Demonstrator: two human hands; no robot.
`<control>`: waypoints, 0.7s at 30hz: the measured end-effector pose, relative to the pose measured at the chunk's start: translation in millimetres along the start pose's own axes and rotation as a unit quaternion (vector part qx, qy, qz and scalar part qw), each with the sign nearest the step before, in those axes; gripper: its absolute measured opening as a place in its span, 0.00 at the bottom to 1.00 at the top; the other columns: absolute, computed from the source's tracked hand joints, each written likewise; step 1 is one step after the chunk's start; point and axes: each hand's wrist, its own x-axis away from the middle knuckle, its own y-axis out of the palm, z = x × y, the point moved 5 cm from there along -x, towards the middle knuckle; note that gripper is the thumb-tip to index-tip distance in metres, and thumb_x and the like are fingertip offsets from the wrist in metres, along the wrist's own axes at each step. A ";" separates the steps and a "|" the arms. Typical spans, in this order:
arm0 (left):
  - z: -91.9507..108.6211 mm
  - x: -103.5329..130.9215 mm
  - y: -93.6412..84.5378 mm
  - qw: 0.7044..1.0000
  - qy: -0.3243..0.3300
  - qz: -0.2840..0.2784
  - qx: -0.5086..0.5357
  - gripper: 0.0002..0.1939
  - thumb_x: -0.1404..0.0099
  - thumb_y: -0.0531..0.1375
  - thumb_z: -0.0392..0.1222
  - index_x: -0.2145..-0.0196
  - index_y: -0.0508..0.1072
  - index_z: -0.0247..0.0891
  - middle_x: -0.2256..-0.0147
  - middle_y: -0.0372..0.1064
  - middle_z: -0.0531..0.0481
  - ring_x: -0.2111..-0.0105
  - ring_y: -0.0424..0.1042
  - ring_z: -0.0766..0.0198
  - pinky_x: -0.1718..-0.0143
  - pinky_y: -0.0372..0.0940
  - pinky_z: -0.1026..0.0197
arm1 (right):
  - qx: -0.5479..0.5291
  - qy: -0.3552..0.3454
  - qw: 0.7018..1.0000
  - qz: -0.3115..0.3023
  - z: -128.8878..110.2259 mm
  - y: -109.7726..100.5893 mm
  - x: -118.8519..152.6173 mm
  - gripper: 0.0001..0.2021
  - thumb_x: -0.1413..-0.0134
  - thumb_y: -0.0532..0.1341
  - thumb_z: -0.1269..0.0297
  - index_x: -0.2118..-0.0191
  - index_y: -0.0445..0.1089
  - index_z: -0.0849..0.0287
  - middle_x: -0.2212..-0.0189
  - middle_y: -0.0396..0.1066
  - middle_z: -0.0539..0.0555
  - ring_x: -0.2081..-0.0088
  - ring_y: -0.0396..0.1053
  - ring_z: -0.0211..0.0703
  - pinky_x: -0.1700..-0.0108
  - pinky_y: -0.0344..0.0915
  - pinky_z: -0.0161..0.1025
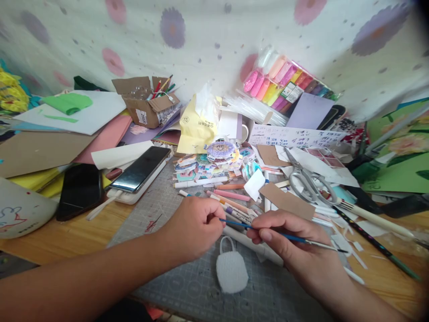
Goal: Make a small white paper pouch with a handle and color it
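Note:
A thin blue paintbrush [295,238] runs between my two hands, its dark bristle tip pointing right. My left hand [192,228] is closed, thumb and index finger pinching the thin end of the handle. The fingers of my right hand [291,246] are pressed around the handle nearer the bristles. Below and between the hands, a small white textured piece with a loop at its top [232,272] lies flat on the grey cutting mat [187,286]. Behind my hands lie several markers [231,195].
Silver scissors [306,179] and brown card pieces lie at the right. A phone [140,167] rests on a white power bank at the left, near another dark phone [81,190]. Behind stand a cardboard box [144,112], a yellow tissue pack [197,125] and bagged coloured clay [284,82].

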 end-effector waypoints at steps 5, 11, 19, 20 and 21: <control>-2.7 1.9 4.8 0.986 -0.055 -0.045 0.151 0.08 0.50 0.50 0.33 0.79 0.68 0.38 0.85 0.64 0.58 0.85 0.63 0.70 0.83 0.57 0.68 | -0.106 0.021 0.994 0.010 7.2 -3.1 -2.1 0.04 0.49 0.64 0.63 0.67 0.76 0.55 0.74 0.77 0.52 0.71 0.73 0.38 0.68 0.70 0.33; -0.3 1.4 5.6 0.970 -0.075 -0.070 0.218 0.04 0.49 0.56 0.36 0.79 0.68 0.37 0.84 0.66 0.58 0.85 0.64 0.70 0.83 0.57 0.68 | -0.169 0.029 0.985 0.019 14.4 -3.0 -6.2 0.03 0.49 0.65 0.64 0.67 0.76 0.55 0.75 0.78 0.51 0.73 0.74 0.37 0.70 0.71 0.31; -2.6 0.6 1.4 0.993 -0.031 -0.002 0.111 0.09 0.51 0.52 0.32 0.83 0.69 0.38 0.85 0.65 0.58 0.85 0.63 0.71 0.83 0.56 0.69 | -0.097 0.008 0.995 0.021 5.4 0.6 -1.4 0.02 0.50 0.66 0.64 0.68 0.76 0.53 0.75 0.78 0.49 0.73 0.73 0.35 0.69 0.70 0.29; -3.2 0.8 1.4 0.992 -0.032 0.000 0.118 0.10 0.51 0.51 0.31 0.83 0.69 0.38 0.85 0.65 0.58 0.85 0.63 0.71 0.83 0.56 0.69 | -0.093 0.011 0.995 0.023 5.2 0.5 -0.9 0.02 0.50 0.65 0.63 0.68 0.76 0.53 0.75 0.78 0.49 0.73 0.73 0.36 0.69 0.70 0.29; -3.6 1.0 1.5 0.991 -0.033 -0.002 0.130 0.10 0.52 0.50 0.31 0.83 0.70 0.38 0.85 0.66 0.58 0.85 0.63 0.71 0.83 0.57 0.69 | -0.092 0.016 0.995 0.029 5.5 -0.1 -0.7 0.03 0.50 0.65 0.63 0.68 0.76 0.53 0.75 0.78 0.49 0.73 0.73 0.36 0.69 0.70 0.29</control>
